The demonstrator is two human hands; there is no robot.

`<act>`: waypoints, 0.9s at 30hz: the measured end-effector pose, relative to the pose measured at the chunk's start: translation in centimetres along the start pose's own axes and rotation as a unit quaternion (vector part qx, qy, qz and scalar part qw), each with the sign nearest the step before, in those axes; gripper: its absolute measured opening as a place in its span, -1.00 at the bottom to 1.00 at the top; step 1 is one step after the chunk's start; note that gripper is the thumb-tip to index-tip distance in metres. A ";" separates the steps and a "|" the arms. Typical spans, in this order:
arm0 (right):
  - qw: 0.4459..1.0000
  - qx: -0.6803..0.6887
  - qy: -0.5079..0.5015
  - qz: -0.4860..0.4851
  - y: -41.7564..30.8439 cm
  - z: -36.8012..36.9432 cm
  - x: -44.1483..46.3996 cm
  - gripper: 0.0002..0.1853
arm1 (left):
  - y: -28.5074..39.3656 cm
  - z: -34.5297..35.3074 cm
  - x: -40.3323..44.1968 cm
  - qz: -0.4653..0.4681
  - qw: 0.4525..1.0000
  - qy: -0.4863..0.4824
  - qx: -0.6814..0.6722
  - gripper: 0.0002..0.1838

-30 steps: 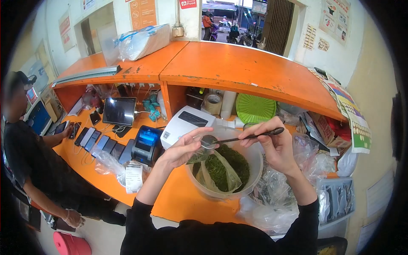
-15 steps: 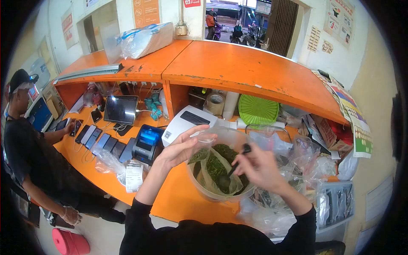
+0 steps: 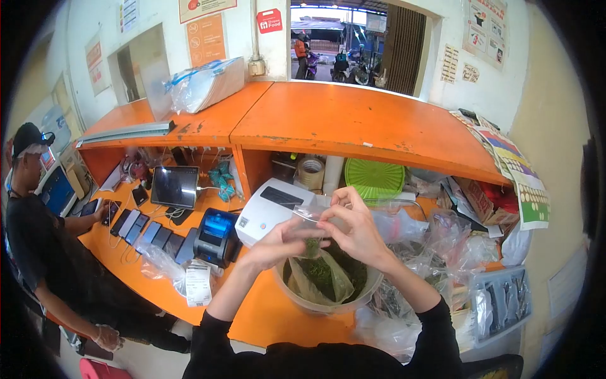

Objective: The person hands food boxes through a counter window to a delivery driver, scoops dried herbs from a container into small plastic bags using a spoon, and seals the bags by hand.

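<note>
**Small clear bag [image 3: 312, 247] pinched above a tub [image 3: 325, 307] of shredded greens [image 3: 317, 270]**

Around me the orange desk [image 3: 271, 319] is crowded. Just beyond my left hand [image 3: 274, 243] sits a white printer [image 3: 268, 213], and to its left a dark printer [image 3: 216, 235] with a blue-lit top. Farther left lie a row of phones [image 3: 148, 228] and a tablet [image 3: 175, 187], with a printed receipt [image 3: 198, 283] nearer me. A co-worker [image 3: 53, 252] stands at the far left end, one hand by the phones. Behind my right hand [image 3: 353, 228], a round green lid [image 3: 375, 178] leans under the raised shelf [image 3: 353, 126]. Crumpled plastic bags [image 3: 410, 287] press in close to the tub's right side, with a cutlery tray [image 3: 502, 304] past them. A loose plastic sheet [image 3: 341, 284] folds across part of the greens, and my hands and the bag hide the back of the tub's mouth.

The small bag hangs between my two hands, over the tub, with greens in its lower part. My right thumb and fingers are pinched together on its upper edge. My left hand is beside it, its fingers blurred, so I cannot tell whether they grip it.
</note>
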State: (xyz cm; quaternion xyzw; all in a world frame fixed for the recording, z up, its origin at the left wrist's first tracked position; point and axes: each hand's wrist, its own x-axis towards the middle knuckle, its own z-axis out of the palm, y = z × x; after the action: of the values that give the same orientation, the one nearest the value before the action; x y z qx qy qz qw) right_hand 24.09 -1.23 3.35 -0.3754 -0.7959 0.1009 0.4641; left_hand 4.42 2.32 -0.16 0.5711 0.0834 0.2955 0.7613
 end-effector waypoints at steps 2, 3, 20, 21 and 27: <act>1.000 0.010 0.005 0.019 0.0 -0.2 0.0 -0.92 | -0.7 0.6 0.4 -0.020 0.987 0.059 0.147 -0.48; 0.999 0.016 0.006 0.030 0.0 -0.2 -0.1 -0.92 | -0.8 1.0 0.2 -0.036 0.985 0.073 0.150 -0.51; 0.901 0.372 0.060 0.214 0.9 1.2 -3.8 -0.93 | -1.1 2.2 -0.3 0.047 0.966 0.175 0.184 -0.67; 0.900 0.375 0.061 0.214 0.7 1.4 -3.9 -0.93 | -1.1 2.2 -0.2 0.049 0.962 0.184 0.193 -0.69; 0.908 0.373 0.028 0.190 0.2 1.4 -4.4 -0.92 | -0.8 4.0 -0.7 0.031 0.957 0.160 0.240 -0.76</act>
State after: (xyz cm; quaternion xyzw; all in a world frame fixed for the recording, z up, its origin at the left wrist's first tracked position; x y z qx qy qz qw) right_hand 24.35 -3.90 -0.45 -0.3216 -0.6008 0.4661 0.5643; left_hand 6.02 -1.47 0.29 0.6848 0.2544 0.3778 0.5688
